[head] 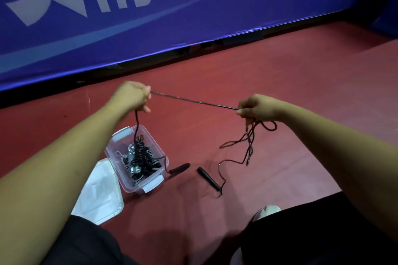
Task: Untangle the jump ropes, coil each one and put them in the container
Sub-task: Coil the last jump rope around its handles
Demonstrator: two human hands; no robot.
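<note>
The rope (193, 100) is a thin dark cord, smooth and faintly shiny. Its handles (208, 178) look matt black. The box (131, 187) is clear glossy plastic, the lid (101, 196) smooth milky plastic. The red floor (258, 75) is smooth with a dull sheen. The blue banner (193, 17) is glossy. The shorts (312, 232) are matt black cloth.

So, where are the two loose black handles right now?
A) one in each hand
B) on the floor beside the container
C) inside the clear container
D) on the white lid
B: one handle and the other handle lie on the red floor just right of the container; the left hand and right hand grip only cord.
</note>
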